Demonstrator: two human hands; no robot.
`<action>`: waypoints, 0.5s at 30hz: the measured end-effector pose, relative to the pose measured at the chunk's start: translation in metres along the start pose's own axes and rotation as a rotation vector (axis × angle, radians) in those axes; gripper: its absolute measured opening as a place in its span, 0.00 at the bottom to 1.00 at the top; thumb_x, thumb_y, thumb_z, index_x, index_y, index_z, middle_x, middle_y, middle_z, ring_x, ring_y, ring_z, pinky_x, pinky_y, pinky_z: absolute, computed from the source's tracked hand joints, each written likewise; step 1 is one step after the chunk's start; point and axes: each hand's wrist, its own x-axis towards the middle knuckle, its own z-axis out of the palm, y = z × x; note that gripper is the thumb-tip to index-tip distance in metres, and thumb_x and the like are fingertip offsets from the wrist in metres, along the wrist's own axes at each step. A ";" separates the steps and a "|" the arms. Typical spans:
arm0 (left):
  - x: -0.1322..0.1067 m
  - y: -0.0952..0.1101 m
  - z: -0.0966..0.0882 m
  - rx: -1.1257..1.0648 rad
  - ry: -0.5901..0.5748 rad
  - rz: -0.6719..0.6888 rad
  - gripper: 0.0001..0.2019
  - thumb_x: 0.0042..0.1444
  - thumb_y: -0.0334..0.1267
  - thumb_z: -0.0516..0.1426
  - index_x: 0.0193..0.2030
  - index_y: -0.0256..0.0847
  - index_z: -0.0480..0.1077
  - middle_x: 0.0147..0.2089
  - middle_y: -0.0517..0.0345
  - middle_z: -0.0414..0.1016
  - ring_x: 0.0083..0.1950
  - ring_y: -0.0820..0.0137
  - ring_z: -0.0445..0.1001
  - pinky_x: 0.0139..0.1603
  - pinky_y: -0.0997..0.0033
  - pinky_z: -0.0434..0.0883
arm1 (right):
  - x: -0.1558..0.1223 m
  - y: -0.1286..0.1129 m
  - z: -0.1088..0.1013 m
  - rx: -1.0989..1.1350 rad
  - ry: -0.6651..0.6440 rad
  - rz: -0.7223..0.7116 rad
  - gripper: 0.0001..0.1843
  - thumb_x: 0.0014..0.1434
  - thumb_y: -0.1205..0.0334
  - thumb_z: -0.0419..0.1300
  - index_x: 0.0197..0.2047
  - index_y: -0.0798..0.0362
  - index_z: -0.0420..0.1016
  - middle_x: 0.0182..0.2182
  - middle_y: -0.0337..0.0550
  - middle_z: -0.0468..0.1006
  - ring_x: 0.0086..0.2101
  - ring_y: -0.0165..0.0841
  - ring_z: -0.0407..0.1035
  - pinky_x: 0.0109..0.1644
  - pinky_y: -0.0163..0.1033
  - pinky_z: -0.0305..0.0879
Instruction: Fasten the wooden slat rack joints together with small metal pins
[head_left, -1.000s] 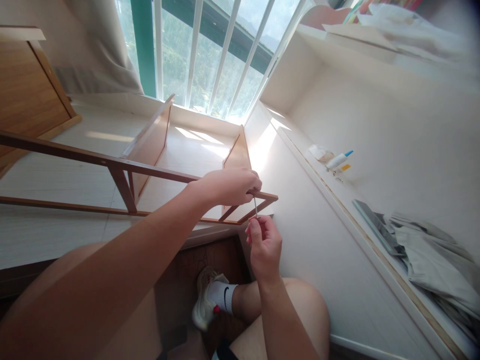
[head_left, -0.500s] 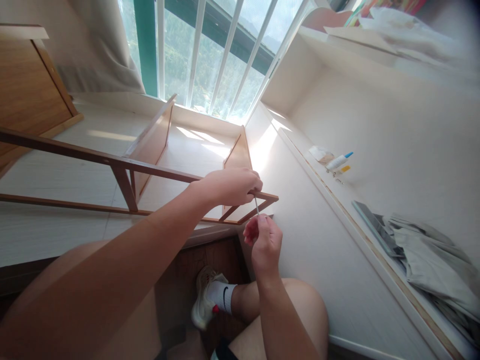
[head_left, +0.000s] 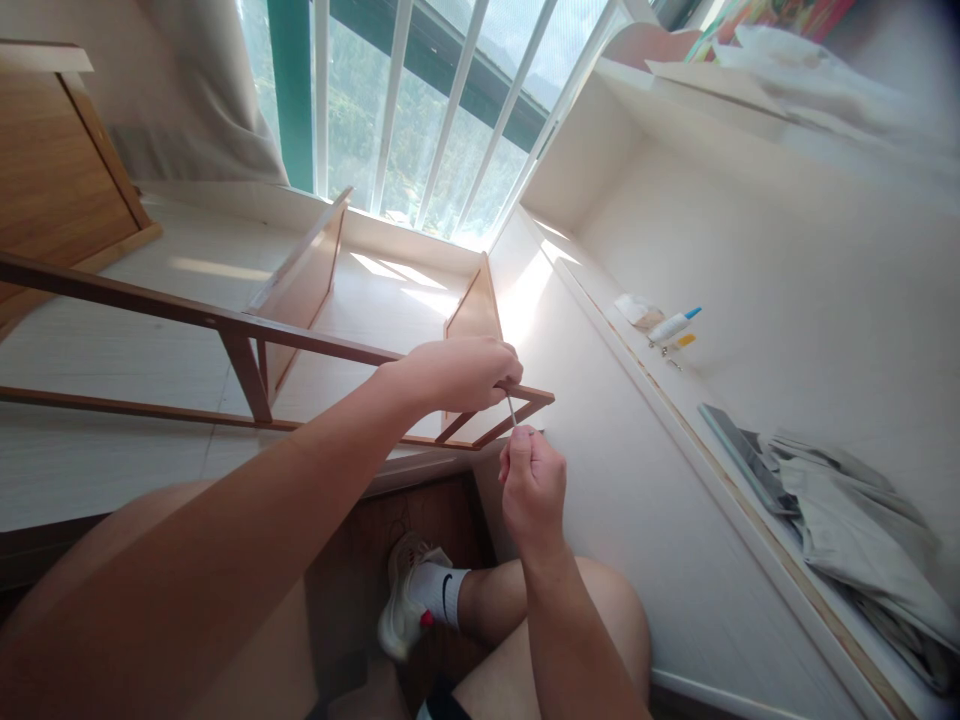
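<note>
A brown wooden frame (head_left: 330, 343) with two long rails and short crosspieces stretches from the left edge to a corner near the white panel. My left hand (head_left: 469, 370) is closed over its upper rail near the right end. Just below, my right hand (head_left: 534, 480) is a fist around a thin metal rod (head_left: 512, 410). The rod's upper end meets the rail under my left fingers; its tip is hidden there. Behind the frame stand two upright wooden panels, a middle one (head_left: 311, 290) and a right one (head_left: 478, 303).
A larger wooden panel (head_left: 60, 150) stands at the left by the curtain (head_left: 195, 90). On the right ledge lie a white tube with a blue cap (head_left: 671, 325), small metal fittings, a flat grey device (head_left: 742, 455) and folded grey cloth (head_left: 862, 530). A barred window is ahead.
The fingers of my right hand have curled in and its wrist has turned slightly around the rod. My left hand keeps its place on the rail.
</note>
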 end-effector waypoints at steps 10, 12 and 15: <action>0.000 0.002 -0.002 -0.013 -0.037 -0.038 0.09 0.55 0.34 0.52 0.34 0.44 0.74 0.38 0.55 0.75 0.37 0.67 0.71 0.35 0.69 0.63 | 0.001 -0.002 -0.007 -0.097 -0.034 -0.068 0.21 0.68 0.56 0.43 0.23 0.51 0.57 0.18 0.34 0.61 0.22 0.29 0.56 0.29 0.37 0.50; 0.000 0.003 -0.003 -0.016 -0.051 -0.051 0.09 0.55 0.35 0.52 0.36 0.44 0.75 0.38 0.54 0.75 0.37 0.66 0.71 0.35 0.69 0.63 | -0.004 0.000 -0.006 -0.085 -0.024 -0.061 0.22 0.68 0.56 0.43 0.22 0.51 0.56 0.17 0.34 0.61 0.22 0.29 0.56 0.30 0.37 0.50; 0.001 0.004 -0.003 -0.003 -0.040 -0.093 0.08 0.54 0.35 0.54 0.35 0.45 0.75 0.39 0.55 0.76 0.37 0.66 0.72 0.35 0.70 0.63 | -0.006 0.003 -0.005 -0.098 -0.003 -0.046 0.21 0.68 0.56 0.43 0.23 0.50 0.56 0.17 0.34 0.60 0.21 0.29 0.56 0.30 0.37 0.50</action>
